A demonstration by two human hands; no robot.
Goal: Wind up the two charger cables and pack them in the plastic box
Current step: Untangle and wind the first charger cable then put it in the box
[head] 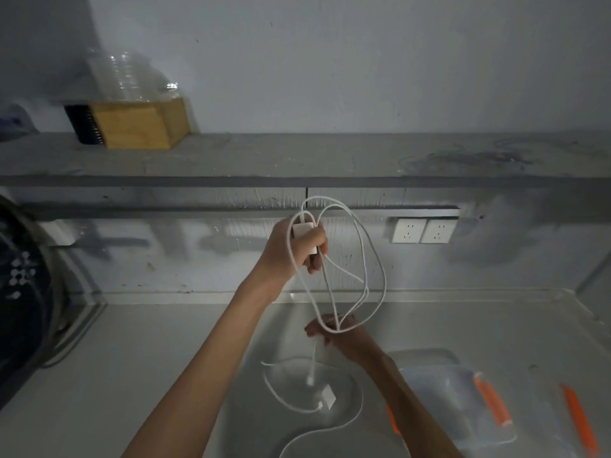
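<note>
From my feed, the left hand (294,249) is raised in front of the back wall, its fingers wrapped round a white charger plug (302,231), with the first cable (373,259) hanging from it in several long, loose loops. The right hand (344,335) sits lower, just above the steel counter (132,358), fingers curled round the bottom of those loops where they gather. A short tail of the same cable drops from that hand, its connector hanging just above the counter. The second charger (328,395) lies on the counter beneath the hands, and its cable (281,396) sprawls around it in open curves – not wound at all – running off the bottom edge of my view. The plastic box (463,408) sits to the right of it on the counter, near the right forearm, clear-walled with an orange clip (492,404) on its side; another orange clip (578,421) shows farther right, though I cannot tell what it belongs to. On the wall behind – two white sockets (423,230) side by side under a grey shelf (297,157), and on the shelf's left end a wooden box (139,123) with clear cups (132,77) above it.
</note>
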